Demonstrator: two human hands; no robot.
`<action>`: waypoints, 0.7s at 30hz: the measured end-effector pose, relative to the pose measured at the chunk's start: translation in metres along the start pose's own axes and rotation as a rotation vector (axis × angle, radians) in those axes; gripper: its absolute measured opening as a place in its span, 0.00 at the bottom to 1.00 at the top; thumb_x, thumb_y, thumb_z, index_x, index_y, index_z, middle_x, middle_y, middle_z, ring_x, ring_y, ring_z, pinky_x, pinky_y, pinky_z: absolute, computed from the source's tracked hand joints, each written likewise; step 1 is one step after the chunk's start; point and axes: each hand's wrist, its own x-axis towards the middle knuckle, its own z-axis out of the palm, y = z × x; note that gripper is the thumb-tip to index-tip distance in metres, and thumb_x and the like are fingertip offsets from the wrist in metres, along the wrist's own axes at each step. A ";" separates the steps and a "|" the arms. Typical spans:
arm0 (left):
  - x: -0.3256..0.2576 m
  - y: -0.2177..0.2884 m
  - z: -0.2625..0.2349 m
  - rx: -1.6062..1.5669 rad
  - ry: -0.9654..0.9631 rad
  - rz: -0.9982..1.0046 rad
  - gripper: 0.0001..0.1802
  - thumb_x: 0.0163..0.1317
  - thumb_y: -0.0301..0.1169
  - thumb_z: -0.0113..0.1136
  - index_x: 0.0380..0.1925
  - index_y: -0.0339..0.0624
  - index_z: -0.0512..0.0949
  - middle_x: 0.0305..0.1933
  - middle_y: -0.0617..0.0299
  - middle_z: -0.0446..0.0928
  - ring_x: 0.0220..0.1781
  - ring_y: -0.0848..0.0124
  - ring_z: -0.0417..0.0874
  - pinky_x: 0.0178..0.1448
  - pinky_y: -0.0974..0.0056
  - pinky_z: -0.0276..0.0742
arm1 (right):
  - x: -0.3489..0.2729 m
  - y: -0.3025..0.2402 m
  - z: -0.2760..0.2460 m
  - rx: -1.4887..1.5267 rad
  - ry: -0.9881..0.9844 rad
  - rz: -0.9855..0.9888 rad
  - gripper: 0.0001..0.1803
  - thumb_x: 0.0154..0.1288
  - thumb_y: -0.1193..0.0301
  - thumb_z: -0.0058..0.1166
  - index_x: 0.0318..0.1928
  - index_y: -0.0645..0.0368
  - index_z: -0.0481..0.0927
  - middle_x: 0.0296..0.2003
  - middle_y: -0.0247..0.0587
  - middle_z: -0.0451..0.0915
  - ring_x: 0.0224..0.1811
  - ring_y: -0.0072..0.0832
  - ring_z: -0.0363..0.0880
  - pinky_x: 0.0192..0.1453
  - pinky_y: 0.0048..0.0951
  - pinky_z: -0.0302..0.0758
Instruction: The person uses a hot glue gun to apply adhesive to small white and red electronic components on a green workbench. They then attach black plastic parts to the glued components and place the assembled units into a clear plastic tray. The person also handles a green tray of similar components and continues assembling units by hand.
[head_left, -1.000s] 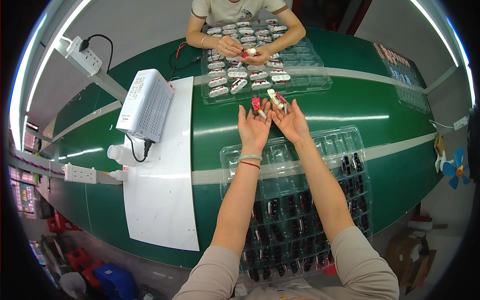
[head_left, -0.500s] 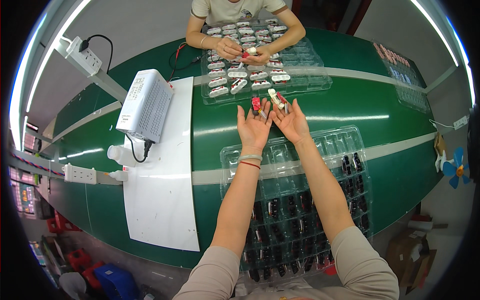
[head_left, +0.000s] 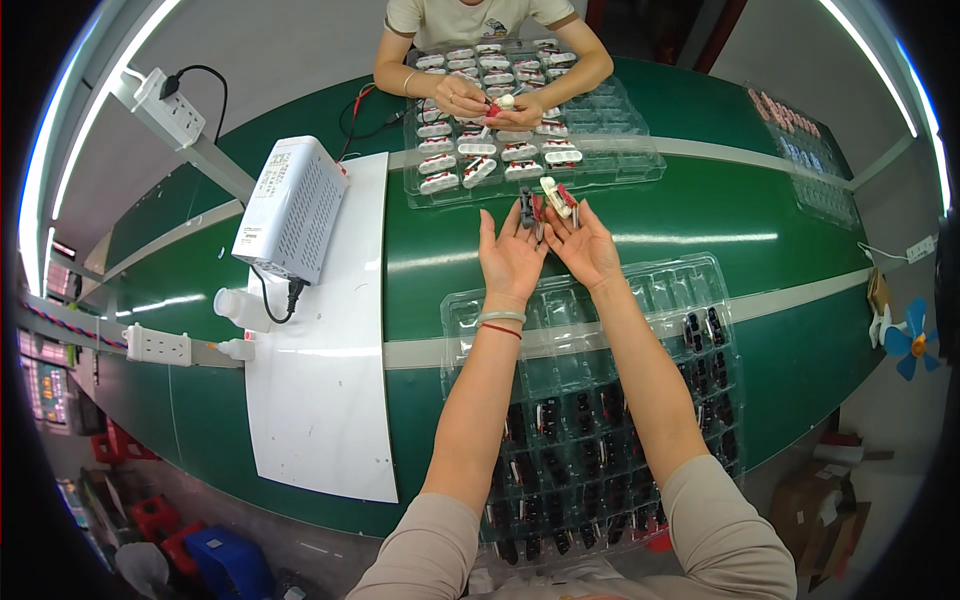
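Side by side over the green table, both my hands are palm up with the fingertips close together. My left hand (head_left: 510, 264) holds a small black-and-red part (head_left: 528, 209) at its fingertips, its dark side now showing. In my right hand (head_left: 590, 252) is a small white-and-red part (head_left: 556, 197), tilted beside the dark one. The exact kind of both parts is too small to make out. Under my forearms lies a clear plastic tray (head_left: 570, 320) with several black parts (head_left: 555, 465) in its compartments.
Across the table a co-worker's hands (head_left: 490, 105) hold a red-and-white part above a clear tray (head_left: 630, 170) of white-and-red parts. To the left stand a white power-supply box (head_left: 290, 210) and a white bottle (head_left: 240, 308) by a white sheet (head_left: 320, 420). Another tray (head_left: 815, 165) lies far right.
The part in my left hand has turned from its red side to its dark side and shifted slightly right. My right hand has hardly moved.
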 end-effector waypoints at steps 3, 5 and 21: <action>0.001 0.000 -0.001 0.028 -0.005 0.002 0.40 0.62 0.59 0.47 0.62 0.37 0.61 0.61 0.53 0.67 0.62 0.63 0.65 0.67 0.59 0.55 | -0.001 0.001 0.003 -0.014 0.023 -0.004 0.18 0.70 0.58 0.44 0.53 0.56 0.70 0.50 0.40 0.74 0.56 0.31 0.70 0.61 0.40 0.66; 0.000 0.000 -0.001 0.045 -0.008 -0.005 0.40 0.63 0.59 0.45 0.62 0.36 0.61 0.61 0.53 0.66 0.63 0.64 0.65 0.68 0.59 0.54 | -0.002 0.001 0.007 -0.013 0.031 -0.007 0.19 0.70 0.57 0.44 0.53 0.55 0.71 0.51 0.40 0.74 0.57 0.31 0.69 0.62 0.43 0.64; -0.003 -0.003 0.004 0.175 0.002 0.035 0.43 0.63 0.62 0.39 0.65 0.37 0.58 0.68 0.51 0.59 0.69 0.63 0.58 0.71 0.55 0.49 | 0.008 -0.001 -0.009 -0.004 0.069 -0.100 0.17 0.69 0.65 0.48 0.54 0.58 0.71 0.48 0.39 0.75 0.46 0.27 0.75 0.45 0.32 0.76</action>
